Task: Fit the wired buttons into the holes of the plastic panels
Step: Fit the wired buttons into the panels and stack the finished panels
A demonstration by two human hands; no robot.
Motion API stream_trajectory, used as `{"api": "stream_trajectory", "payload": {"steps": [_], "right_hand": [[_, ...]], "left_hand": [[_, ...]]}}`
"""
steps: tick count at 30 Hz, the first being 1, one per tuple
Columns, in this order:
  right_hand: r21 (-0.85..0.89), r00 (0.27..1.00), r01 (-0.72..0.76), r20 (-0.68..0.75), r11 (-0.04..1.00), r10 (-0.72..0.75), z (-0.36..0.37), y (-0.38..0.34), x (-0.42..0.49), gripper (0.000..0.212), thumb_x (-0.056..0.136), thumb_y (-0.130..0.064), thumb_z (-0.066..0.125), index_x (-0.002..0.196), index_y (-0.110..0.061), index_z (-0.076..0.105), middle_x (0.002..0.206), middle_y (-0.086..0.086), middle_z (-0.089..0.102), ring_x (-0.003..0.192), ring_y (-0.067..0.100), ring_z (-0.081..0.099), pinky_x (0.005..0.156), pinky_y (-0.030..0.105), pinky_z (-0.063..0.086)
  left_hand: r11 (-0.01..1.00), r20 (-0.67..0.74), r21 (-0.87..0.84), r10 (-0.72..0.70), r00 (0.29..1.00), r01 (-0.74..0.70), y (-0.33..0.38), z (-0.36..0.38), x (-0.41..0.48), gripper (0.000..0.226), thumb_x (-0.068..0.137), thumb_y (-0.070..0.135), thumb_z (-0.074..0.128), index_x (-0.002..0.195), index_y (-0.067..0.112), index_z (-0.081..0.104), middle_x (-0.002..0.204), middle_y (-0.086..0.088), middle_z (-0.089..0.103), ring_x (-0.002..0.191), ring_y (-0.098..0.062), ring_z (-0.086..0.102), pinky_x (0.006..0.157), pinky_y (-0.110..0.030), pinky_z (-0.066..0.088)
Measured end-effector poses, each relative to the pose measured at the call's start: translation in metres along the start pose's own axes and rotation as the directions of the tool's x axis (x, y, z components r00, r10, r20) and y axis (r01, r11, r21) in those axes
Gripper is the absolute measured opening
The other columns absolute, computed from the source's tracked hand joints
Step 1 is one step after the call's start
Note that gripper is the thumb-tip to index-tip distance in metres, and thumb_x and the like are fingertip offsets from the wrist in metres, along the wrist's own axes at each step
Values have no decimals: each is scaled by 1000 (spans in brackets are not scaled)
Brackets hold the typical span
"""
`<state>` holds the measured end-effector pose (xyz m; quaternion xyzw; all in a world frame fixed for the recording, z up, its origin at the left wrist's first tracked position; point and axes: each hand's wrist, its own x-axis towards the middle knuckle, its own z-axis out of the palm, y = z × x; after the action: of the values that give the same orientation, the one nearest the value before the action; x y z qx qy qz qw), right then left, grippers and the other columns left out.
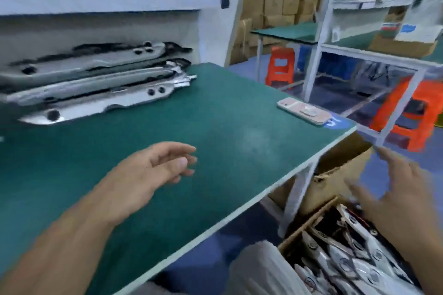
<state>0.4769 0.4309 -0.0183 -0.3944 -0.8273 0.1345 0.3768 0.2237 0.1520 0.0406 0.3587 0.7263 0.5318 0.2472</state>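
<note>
Our right hand hovered over the box of panels, fingers spread, likely for a pick; left hand empty, fingers loosely apart, over the counter.

Table mat, under the fingers of the left hand: green, matt, smooth.
Plastic panels, beyond those fingers: grey, glossy.
Box, below the fingers of the right hand: brown cardboard, matt.
Phone, beyond both hands' fingertips: pinkish, glossy.
</note>
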Motion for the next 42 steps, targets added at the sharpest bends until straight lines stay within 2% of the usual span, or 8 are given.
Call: {"api": "stream_trajectory", "payload": {"steps": [3,6,11,16,23,27,32,42], "right_hand": [[120,950,307,20,944,-311,56,-88,22,57,72,-34,70,122,-12,56,119,18,55,113,32,43,99,43,31],[214,809,544,122,811,-575,120,-173,26,45,73,-23,74,114,-8,63,116,16,57,107,30,45,98,39,32],[232,650,633,360,739,-669,212,-282,22,44,82,-29,67,124,-21,58,132,0,48,123,26,40,101,41,35],[208,603,669,410,714,-684,276,-364,36,45,88,-38,53,132,-28,46,137,-9,39,127,15,30,103,38,29],[45,611,766,257,641,-748,308,-464,125,56,85,-28,54,138,-23,37,145,0,35,132,22,30,103,44,27],[-103,531,820,502,563,-682,321,-498,189,88,84,-51,61,150,-28,8,158,-1,10,145,21,9,111,55,19],[-24,352,839,786,544,-508,337,-518,219,102,75,-68,60,151,-30,3,157,2,18,141,28,24,112,50,25],[-2,479,794,619,608,-623,339,-499,205,99,62,-64,75,138,-18,32,136,9,35,119,33,45,97,50,41]], "left_hand": [[999,-381,1,-29,924,32,-29,-74,-30,19,94,11,54,97,24,67,93,2,74,85,-8,70,83,-26,50],[987,-673,38,-90,734,156,-64,-132,-64,23,94,5,52,88,25,63,87,-2,71,80,-13,67,87,-33,51],[918,-862,156,-53,504,365,-94,-177,-102,23,91,13,57,86,36,58,84,10,66,84,-14,64,73,-25,45],[902,-853,196,-37,520,385,-105,-172,-90,22,90,14,58,90,36,59,82,11,63,77,9,55,63,-5,38],[914,-841,180,-48,539,363,-116,-173,-80,40,80,10,67,76,49,63,80,11,66,79,9,57,67,-3,40],[910,-872,249,61,487,332,-126,-170,-76,59,67,1,74,85,56,62,71,24,64,62,4,59,60,-7,43],[921,-872,300,159,463,247,-128,-169,-74,20,68,41,61,85,50,65,65,21,61,52,2,56,51,-6,41],[918,-844,264,71,532,296,-127,-172,-80,31,80,22,70,92,50,64,76,20,66,67,-2,64,61,-11,46]]}}
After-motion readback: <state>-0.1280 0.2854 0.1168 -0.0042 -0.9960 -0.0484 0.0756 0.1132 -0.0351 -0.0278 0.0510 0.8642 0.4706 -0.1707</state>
